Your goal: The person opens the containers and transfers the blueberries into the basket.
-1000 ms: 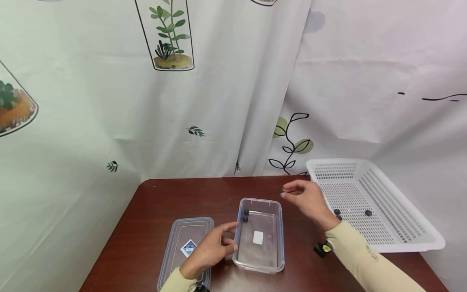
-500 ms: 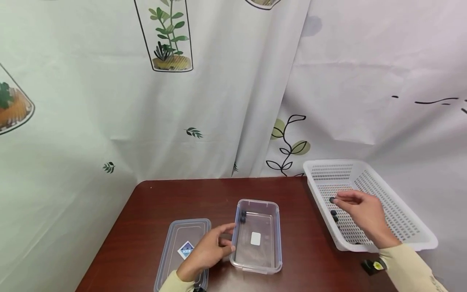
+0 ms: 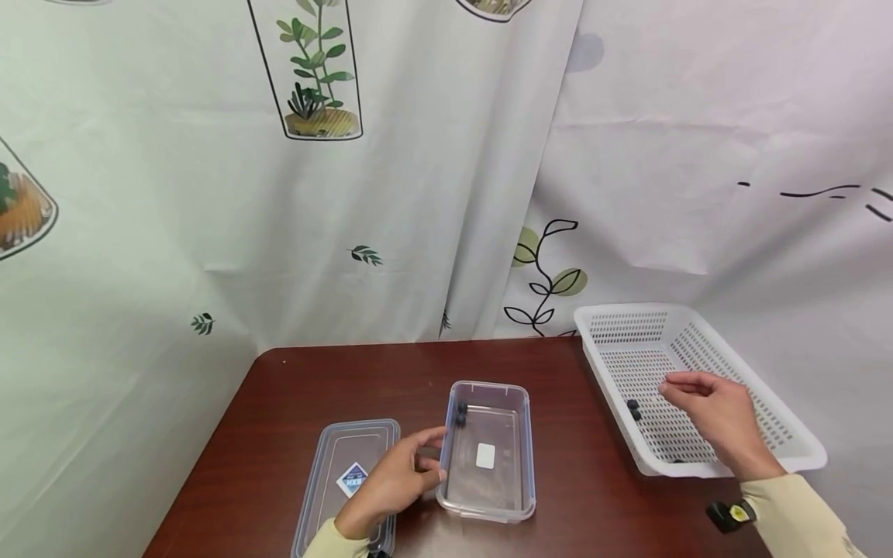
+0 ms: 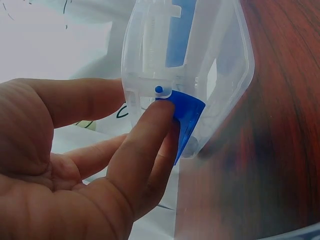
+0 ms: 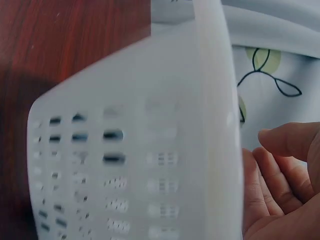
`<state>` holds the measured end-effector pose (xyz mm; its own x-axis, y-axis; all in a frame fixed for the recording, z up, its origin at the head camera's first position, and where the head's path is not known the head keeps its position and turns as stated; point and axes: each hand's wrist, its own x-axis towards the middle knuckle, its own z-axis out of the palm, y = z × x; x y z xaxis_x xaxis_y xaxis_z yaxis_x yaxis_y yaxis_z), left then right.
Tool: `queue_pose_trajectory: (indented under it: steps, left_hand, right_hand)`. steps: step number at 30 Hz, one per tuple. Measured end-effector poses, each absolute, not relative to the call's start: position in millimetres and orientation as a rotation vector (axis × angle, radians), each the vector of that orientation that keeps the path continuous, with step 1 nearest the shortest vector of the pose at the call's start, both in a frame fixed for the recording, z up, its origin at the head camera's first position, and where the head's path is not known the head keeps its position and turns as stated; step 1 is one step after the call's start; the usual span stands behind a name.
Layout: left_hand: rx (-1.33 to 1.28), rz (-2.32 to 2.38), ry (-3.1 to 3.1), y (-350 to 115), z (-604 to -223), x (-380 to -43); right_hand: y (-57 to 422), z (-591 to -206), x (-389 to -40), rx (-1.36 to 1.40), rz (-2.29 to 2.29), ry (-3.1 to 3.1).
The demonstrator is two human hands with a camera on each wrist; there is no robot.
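Note:
My left hand (image 3: 399, 474) holds the left side of a clear plastic container (image 3: 486, 508); in the left wrist view its fingers touch a blue side clip (image 4: 186, 112). Inside that container, small dark round things like blueberries (image 3: 461, 419) lie near the far left corner. My right hand (image 3: 718, 415) is above a white slotted basket (image 3: 802, 453), fingertips drawn near each other. Nothing shows between them, though the basket rim hides part of this hand in the right wrist view. Similar dark blueberries (image 3: 633, 405) lie along the basket's left side.
A clear lid (image 3: 335, 457) with a blue and white label lies left of the container, partly under my left forearm. The dark red-brown table (image 3: 558, 434) backs onto a printed white curtain (image 3: 405, 194). The basket stands at the table's right side.
My right hand has moved right, from beside the container to above the basket. The dark blueberry seen earlier at its fingertips no longer shows there. My left hand has stayed on the container.

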<state>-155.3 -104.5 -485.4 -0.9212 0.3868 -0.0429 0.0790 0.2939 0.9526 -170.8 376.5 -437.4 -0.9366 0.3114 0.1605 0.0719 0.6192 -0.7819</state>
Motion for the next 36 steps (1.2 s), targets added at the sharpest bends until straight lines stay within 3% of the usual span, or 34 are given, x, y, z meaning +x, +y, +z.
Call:
queue_pose_trajectory:
  steps: [17,29,36]
  left_hand:
    - [0.431,1.658,2.310,-105.1,-485.3,-158.9]
    - [0.427,1.663,2.255,-107.5,-490.2,-154.6]
    - [0.430,1.642,2.266,-107.0,-485.6,-157.9]
  right_hand:
    - [260.9,-408.3,-215.4,0.095,1.279,-2.605]
    - [165.5,-445.7,-233.1,0.197,1.446,-2.705]
    - [134.0,-465.8,-244.7,0.315,1.411,-2.763]
